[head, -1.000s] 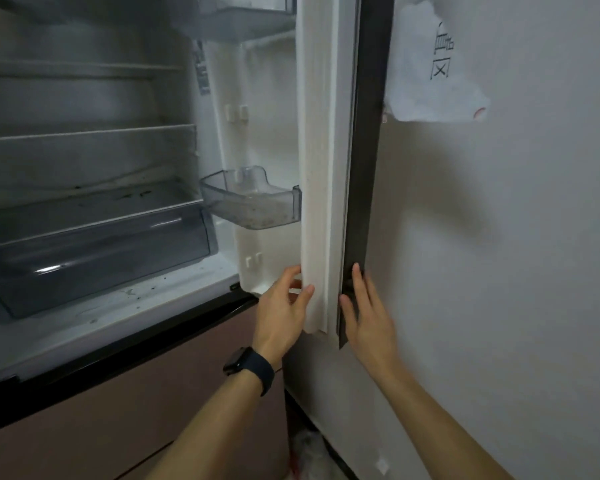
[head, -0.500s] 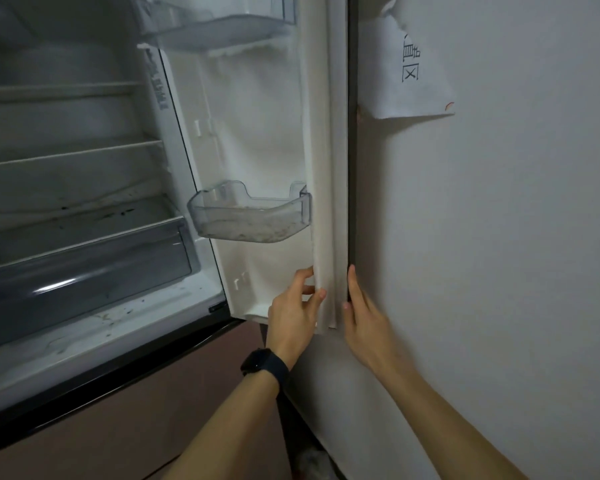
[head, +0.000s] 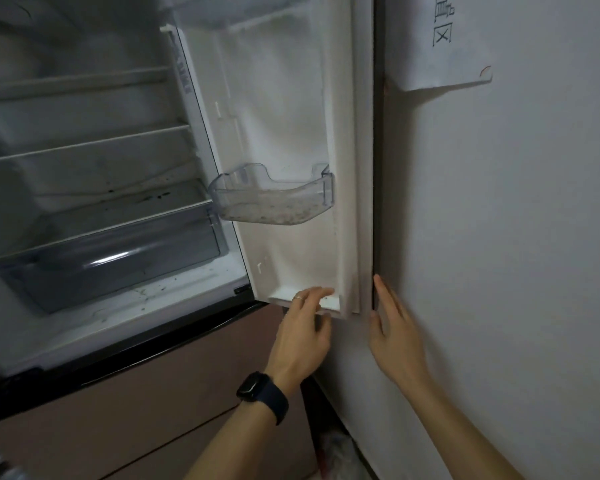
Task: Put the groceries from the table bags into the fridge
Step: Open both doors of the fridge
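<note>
None of the groceries is in view, nor the table bags, so we judge the task barely begun. The fridge (head: pixel 174 303) stands open at nine o'clock. Its shelves (head: pixel 84 147) and drawer (head: pixel 108 261) hold no food that we can see, and the clear door bin (head: pixel 274 199) near the centre shows only a speckled bottom. The door (head: pixel 291 116) reaches up to twelve o'clock, close beside the wall (head: pixel 516 237) at three o'clock, where a paper note (head: pixel 440 46) hangs at one o'clock. At six o'clock our left hand (head: pixel 302 337), with a watch (head: pixel 257 389) on its wrist, pinches the door's bottom lip, its fingers close together on the ledge and the thumb underneath. Our right hand (head: pixel 395 337), just beside it at five o'clock, lies flat along the wall with its fingers straight and pressed together, the tips at the door's dark outer edge. Fetching and loading every item is left.
</note>
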Motion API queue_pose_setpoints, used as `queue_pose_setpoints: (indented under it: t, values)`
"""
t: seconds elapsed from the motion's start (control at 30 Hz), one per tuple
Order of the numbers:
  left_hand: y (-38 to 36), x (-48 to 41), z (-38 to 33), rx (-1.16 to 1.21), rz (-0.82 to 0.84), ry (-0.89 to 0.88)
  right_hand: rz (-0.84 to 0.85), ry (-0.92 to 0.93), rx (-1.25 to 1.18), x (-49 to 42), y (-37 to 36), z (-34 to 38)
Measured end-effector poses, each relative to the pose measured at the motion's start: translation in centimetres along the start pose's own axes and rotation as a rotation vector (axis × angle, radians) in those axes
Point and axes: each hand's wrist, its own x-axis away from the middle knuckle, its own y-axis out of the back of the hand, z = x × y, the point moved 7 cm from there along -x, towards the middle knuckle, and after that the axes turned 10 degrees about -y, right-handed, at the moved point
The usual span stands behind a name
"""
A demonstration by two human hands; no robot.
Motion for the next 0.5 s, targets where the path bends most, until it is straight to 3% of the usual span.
queue_pose_setpoints:
  t: [0.1, 0.2, 0.33, 0.5]
  values:
    - [0.3, 3.9, 2.1, -0.101, 0.034, 0.053, 0.084, -0.062, -0.02, 5.2, -1.2, -1.6]
    - [1.0, 9.5, 4.8, -0.178, 0.083, 0.193, 0.326, -0.076, 0.031, 11.4, -4.6, -2.7]
    - [4.0, 20.0, 8.2, -0.255, 0.078, 0.437, 0.598, 0.027, 0.118, 18.9, -9.9, -1.4]
    - [11.1, 36.3, 8.5, -0.368, -0.042, 0.739, 0.863, 0.279, 0.153, 28.9, -15.3, 6.2]
